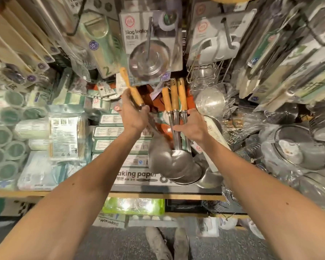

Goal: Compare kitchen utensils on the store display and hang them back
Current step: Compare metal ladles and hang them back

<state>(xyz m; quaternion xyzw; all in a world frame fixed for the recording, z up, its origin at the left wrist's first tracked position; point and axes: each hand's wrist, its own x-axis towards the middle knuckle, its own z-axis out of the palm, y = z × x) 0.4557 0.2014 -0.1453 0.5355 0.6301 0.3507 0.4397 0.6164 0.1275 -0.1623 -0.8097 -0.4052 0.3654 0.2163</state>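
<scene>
My left hand (134, 114) grips a steel ladle by the lower end of its wooden handle (129, 85); the handle tilts up to the left and the blurred bowl (160, 158) hangs below. Three more wooden-handled ladles (174, 99) hang side by side from a hook just to the right. My right hand (192, 126) holds their steel shafts below the wooden grips, thumb across the front. Their bowls (186, 166) stack near the shelf's front edge.
A carded strainer pack (148, 47) hangs right above the ladles. Steel bowls and wire sieves (296, 147) crowd the right side. Baking paper boxes (137, 175) and packaged goods (64, 137) fill the shelf at left. My shoes (167, 243) stand on the floor below.
</scene>
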